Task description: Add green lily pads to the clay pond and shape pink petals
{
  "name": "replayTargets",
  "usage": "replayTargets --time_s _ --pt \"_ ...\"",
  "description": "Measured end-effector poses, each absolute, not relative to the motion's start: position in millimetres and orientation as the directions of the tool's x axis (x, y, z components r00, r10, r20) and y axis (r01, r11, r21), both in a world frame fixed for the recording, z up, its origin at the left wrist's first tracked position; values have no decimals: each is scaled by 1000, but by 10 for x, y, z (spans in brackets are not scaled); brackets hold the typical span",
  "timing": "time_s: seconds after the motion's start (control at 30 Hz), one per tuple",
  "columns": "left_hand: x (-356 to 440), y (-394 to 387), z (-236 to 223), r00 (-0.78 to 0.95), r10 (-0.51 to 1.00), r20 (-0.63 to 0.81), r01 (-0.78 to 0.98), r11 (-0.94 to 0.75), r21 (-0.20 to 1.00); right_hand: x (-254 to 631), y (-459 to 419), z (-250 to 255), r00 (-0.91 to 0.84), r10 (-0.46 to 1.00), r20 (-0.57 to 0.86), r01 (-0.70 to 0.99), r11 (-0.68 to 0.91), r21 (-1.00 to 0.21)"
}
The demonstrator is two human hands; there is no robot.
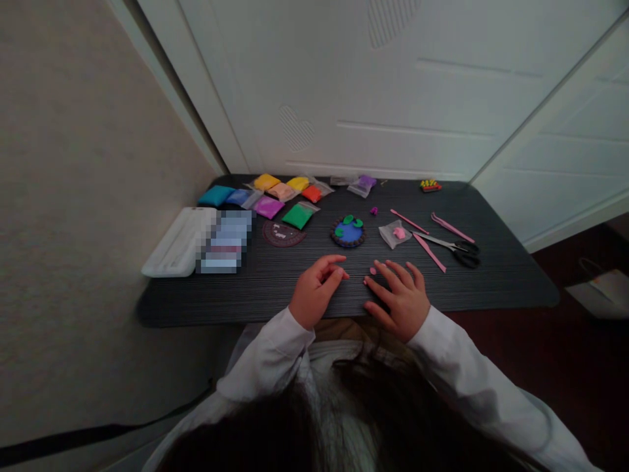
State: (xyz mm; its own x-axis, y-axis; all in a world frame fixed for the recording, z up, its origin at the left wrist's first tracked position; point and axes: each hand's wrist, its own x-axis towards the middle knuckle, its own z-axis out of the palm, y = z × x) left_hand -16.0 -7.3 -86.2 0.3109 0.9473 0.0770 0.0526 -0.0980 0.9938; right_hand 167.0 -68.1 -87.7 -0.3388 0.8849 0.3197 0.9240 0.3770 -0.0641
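Observation:
Near the front edge of the dark table, my left hand [314, 292] hovers with loosely curled fingers, the thumb close to them; nothing shows in it. My right hand [400, 298] is open, its fingers spread over the tabletop. Beside its fingertips lies a small flat pink clay piece [373, 271], with more pink partly hidden under the fingers. Beyond both hands sits a round clay pond [350, 233] with a blue middle, green leaf shapes and a brown beaded rim. To its right, an opened clear bag holds pink clay [399, 233].
Black-handled scissors [462, 248] and pink modelling tools [453, 227] lie at the right. Several bagged clays, including a green packet [298, 214], fill the back left. A dark protractor [284, 233], a blurred-out phone [226, 241] and a white case [179, 242] are at the left.

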Motion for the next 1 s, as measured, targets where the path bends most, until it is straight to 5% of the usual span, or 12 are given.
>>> replayTargets --time_s 0.73,1.0 --pt "-155 -71 -861 314 946 84 73 -112 991 1593 -695 -861 -407 876 259 897 436 -65" --pt "-161 -70 -869 329 940 88 89 -123 988 1679 -614 -883 -307 919 248 938 336 -86"
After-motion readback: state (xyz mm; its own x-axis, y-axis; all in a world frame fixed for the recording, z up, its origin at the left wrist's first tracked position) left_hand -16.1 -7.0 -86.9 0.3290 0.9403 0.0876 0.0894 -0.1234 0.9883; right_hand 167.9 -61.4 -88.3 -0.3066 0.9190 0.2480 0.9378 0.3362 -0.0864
